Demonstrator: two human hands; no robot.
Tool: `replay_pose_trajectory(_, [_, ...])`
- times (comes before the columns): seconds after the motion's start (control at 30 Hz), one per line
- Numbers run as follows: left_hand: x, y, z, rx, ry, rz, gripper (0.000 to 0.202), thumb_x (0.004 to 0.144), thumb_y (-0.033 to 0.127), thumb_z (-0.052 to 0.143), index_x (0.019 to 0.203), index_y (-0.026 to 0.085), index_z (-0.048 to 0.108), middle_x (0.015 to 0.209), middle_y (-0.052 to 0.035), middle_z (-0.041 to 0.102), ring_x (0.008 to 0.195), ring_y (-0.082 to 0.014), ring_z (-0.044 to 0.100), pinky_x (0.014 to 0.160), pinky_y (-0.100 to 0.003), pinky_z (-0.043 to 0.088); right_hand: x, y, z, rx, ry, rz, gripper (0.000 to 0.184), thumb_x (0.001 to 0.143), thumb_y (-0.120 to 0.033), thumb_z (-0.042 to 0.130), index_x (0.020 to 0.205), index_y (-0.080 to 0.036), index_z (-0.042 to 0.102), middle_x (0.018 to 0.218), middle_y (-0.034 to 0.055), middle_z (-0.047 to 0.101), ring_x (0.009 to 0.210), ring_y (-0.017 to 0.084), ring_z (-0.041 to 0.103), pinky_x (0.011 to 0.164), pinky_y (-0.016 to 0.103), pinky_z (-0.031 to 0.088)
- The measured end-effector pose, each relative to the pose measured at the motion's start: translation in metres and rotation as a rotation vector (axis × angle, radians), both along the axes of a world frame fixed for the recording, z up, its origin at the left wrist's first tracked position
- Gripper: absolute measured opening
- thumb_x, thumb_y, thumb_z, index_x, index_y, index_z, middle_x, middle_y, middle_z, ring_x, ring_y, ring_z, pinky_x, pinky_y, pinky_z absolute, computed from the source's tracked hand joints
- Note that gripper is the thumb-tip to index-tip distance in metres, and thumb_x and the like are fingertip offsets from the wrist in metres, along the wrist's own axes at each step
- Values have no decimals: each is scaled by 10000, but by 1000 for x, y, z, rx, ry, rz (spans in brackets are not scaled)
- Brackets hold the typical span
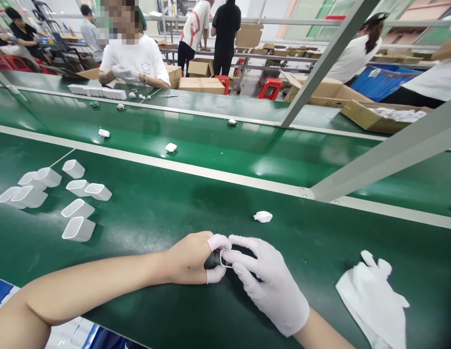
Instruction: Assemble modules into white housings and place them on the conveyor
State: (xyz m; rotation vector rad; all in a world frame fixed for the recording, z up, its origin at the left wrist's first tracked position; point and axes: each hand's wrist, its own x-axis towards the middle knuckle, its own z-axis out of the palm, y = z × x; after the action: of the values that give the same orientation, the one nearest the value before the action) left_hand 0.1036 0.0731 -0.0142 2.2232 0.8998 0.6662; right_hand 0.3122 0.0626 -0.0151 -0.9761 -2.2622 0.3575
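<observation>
Your left hand [191, 258], its thumb and a finger capped in white, pinches a small white-rimmed part [224, 262]; your gloved right hand [272, 278] grips the same part from the other side, its fingers partly hiding it. The part sits between your hands, over the green worktop [167, 310]. Just beyond lies a small white piece [263, 217]. A loose white glove [378, 300] lies to your right, translucent cups [79, 229] to your left. Farther out, white pieces dot the green belt [210, 160], and across it stands a co-worker [136, 58] with gloved hands.
</observation>
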Motion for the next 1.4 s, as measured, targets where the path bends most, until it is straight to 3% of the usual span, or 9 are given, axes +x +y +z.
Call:
replay_pose_trajectory(0.13, [2, -3, -1, 48, 23, 32, 256, 758, 191, 576, 999, 212, 493, 746, 13, 587, 686, -152, 549, 649, -246, 459, -2, 0, 0, -241, 111, -26, 253, 918, -269, 493, 934, -306, 743, 1068, 41, 706, 943, 218, 670, 803, 391, 564])
replay_pose_trajectory(0.23, [4, -6, -1, 61, 42, 65, 302, 764, 190, 571, 1053, 212, 482, 800, -3, 595, 711, -160, 553, 658, -254, 463, 6, 0, -1, -392, 358, -172, 275, 928, -309, 491, 825, -278, 743, 1042, 26, 709, 928, 202, 684, 789, 337, 580])
replay_pose_trajectory(0.33, [4, -7, -1, 27, 35, 63, 352, 771, 188, 575, 1104, 213, 463, 822, -5, 599, 741, -163, 564, 683, -256, 475, 13, -1, -4, -241, 456, -265, 247, 918, -279, 512, 815, -270, 736, 967, 26, 713, 898, 198, 680, 768, 328, 574])
replay_pose_trajectory(0.5, [3, -7, -1, 10, -17, 38, 409, 768, 185, 591, 1147, 211, 439, 864, -5, 618, 789, -164, 578, 744, -264, 484, 10, 1, 0, 68, 126, -22, 246, 868, -191, 534, 984, -274, 735, 971, 59, 703, 828, 197, 663, 692, 351, 544])
replay_pose_trajectory(0.6, [3, -8, -2, 17, -20, 58, 408, 764, 176, 586, 1142, 213, 438, 891, -12, 621, 804, -165, 581, 745, -266, 483, 6, 2, 3, 128, 67, -8, 265, 855, -154, 529, 980, -273, 730, 938, 54, 701, 786, 188, 651, 677, 356, 525])
replay_pose_trajectory(0.8, [4, -9, -1, 33, 9, 80, 361, 770, 176, 573, 1108, 217, 454, 895, -19, 624, 781, -166, 580, 713, -267, 481, 2, -3, 2, 67, 92, -21, 276, 860, -109, 522, 1028, -257, 684, 873, 31, 710, 788, 192, 634, 710, 370, 498])
replay_pose_trajectory(1.03, [3, -9, -1, 14, 1, 82, 395, 762, 177, 581, 1132, 215, 449, 932, -29, 626, 811, -173, 594, 734, -273, 492, 10, -8, -3, -287, 363, -164, 280, 958, -208, 414, 971, -308, 676, 1017, -6, 702, 957, 157, 647, 845, 297, 522])
replay_pose_trajectory(1.3, [4, -7, 1, 7, -15, 78, 343, 757, 174, 585, 1080, 204, 475, 854, -11, 599, 762, -159, 572, 706, -260, 475, 3, -3, -1, -155, 86, 9, 322, 908, -201, 459, 1101, -337, 678, 1061, 31, 692, 956, 223, 625, 826, 410, 493])
replay_pose_trajectory(1.4, [4, -8, 2, -30, -56, 100, 379, 754, 154, 587, 1106, 217, 464, 881, -3, 604, 796, -150, 580, 743, -250, 479, 2, -2, 0, -286, 180, -8, 304, 928, -215, 439, 1047, -321, 698, 1024, 24, 708, 944, 205, 639, 843, 383, 504])
